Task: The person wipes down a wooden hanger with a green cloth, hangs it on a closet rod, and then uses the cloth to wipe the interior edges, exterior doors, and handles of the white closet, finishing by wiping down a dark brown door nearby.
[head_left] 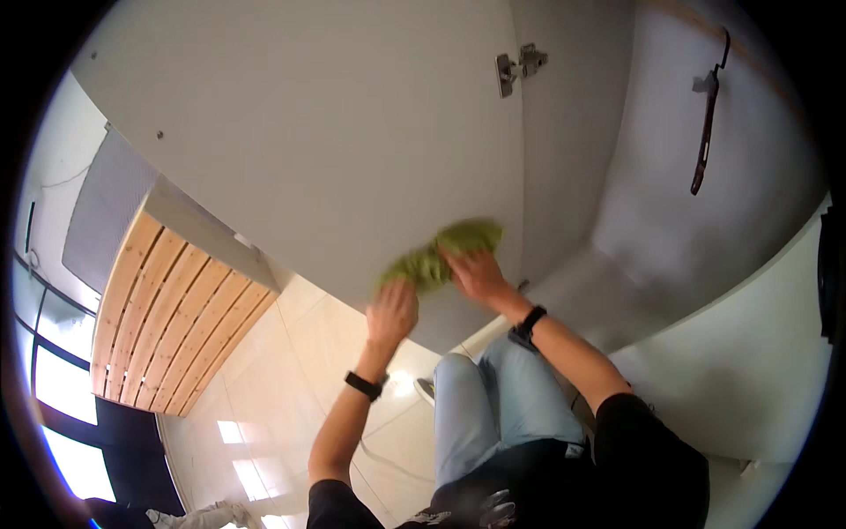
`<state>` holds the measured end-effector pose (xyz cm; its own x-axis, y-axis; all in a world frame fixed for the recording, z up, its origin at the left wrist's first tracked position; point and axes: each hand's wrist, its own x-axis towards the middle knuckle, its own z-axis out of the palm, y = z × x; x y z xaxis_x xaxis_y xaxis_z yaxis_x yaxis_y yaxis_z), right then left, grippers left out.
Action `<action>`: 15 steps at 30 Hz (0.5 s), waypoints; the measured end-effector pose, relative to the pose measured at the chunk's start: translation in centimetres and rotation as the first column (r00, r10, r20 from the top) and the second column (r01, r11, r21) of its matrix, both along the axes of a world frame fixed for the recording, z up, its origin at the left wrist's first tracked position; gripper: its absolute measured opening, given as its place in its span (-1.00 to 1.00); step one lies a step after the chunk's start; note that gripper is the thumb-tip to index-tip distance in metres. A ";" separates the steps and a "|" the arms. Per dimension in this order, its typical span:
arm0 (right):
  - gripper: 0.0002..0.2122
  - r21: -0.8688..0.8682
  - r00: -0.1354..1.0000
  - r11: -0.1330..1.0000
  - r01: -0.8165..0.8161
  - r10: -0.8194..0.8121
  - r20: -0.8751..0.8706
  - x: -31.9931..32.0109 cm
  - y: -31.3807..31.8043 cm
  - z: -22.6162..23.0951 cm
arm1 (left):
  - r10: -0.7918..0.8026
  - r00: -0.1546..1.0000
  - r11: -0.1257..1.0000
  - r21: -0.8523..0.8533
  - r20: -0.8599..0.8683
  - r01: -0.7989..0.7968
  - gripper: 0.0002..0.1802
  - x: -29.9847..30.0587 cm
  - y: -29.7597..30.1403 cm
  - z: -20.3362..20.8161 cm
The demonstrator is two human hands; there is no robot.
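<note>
A crumpled green cloth (429, 266) is stretched between my two hands, in front of the inner face of a white cabinet door (335, 132). My left hand (393, 312) is closed on the cloth's lower left end. Higher up and to the right, my right hand (477, 275) grips the same cloth near its other end, which is blurred by motion. Whether the cloth touches the door I cannot tell. A metal hinge (520, 69) joins the door to the cabinet's side panel (568, 132).
A dark hanger (708, 123) hangs inside the open cabinet at the right. Over on the left is a slatted wooden bench (181, 317) on the pale tiled floor (300, 388). My legs (493, 397) are below the door, and windows (66, 383) line the far left.
</note>
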<state>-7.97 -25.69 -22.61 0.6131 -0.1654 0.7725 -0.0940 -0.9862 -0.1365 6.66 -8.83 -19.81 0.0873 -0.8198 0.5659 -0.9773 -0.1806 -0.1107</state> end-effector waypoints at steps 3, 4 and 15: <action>-0.45 0.065 0.962 0.996 0.065 -0.080 0.261 2.7 -1.6 9.4 | 0.120 0.973 0.957 -0.285 0.195 -0.061 -0.57 -1.4 -1.8 8.1; -0.46 0.087 0.948 0.993 0.086 -0.108 0.300 2.8 -2.7 11.1 | 0.192 0.959 0.900 -0.426 0.209 -0.088 -0.56 -2.8 -3.6 13.5; -0.35 0.122 0.935 0.927 0.354 -0.350 -0.056 -2.0 -5.9 -5.6 | -0.160 0.987 0.978 0.134 -0.007 0.160 -0.55 -3.4 -7.5 -3.2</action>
<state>-9.96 -31.54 -28.18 0.5217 -0.4713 0.7111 -0.4381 -0.8633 -0.2507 3.23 -16.34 -23.01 -0.0531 -0.8911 0.4506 -0.9919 -0.0052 -0.1271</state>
